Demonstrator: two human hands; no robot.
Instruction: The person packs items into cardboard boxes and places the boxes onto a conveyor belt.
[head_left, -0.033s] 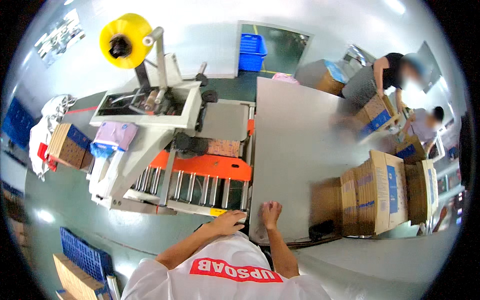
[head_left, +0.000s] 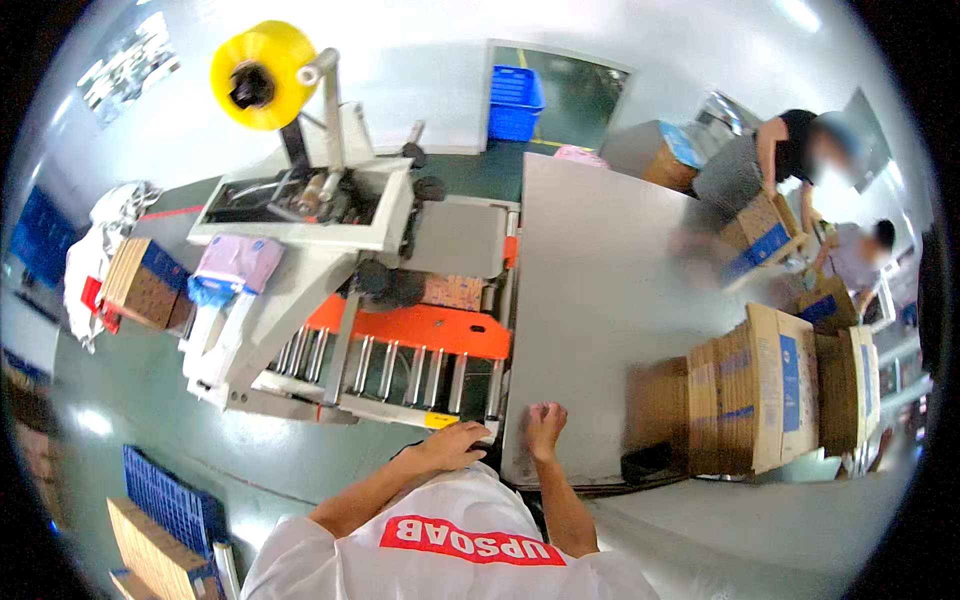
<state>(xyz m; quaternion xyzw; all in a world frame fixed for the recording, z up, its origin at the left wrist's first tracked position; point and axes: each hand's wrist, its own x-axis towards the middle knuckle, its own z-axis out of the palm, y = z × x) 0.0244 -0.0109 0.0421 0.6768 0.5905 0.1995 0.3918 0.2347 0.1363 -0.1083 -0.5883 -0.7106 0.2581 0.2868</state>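
— What are the hands doing, closest in?

— The left hand (head_left: pixel 455 445) lies flat, fingers together, on the near end of the roller conveyor (head_left: pixel 390 370), by its yellow corner tag. It grips nothing. The right hand (head_left: pixel 545 420) is loosely curled, fingers drawn in, resting on the near edge of the grey steel table (head_left: pixel 600 280). Nothing is clamped in it either. The two hands are near each other, the gap between conveyor and table lying between them.

— And just past them?

— On the rollers an orange plate (head_left: pixel 420 328) spans the conveyor. Behind it a cardboard box (head_left: pixel 452 292) sits under the white sealing machine (head_left: pixel 300 215), partly hidden by the machine's dark parts. To the right, on the table's near right corner, stands a stack of flat folded cartons (head_left: pixel 755 400) on edge, well apart from the right hand.

— Farther out?

— A big yellow roll of film (head_left: pixel 262 75) rides on a post above the machine. On the left floor there is a brown carton (head_left: pixel 140 282) with a pink packet (head_left: pixel 238 262) beside it, and a blue crate (head_left: pixel 170 500) nearer the lower left. At the far wall another blue crate (head_left: pixel 517 100) sits in a doorway. At the table's far right two other people (head_left: pixel 790 150) bend over open boxes — what their hands hold is too small to tell.
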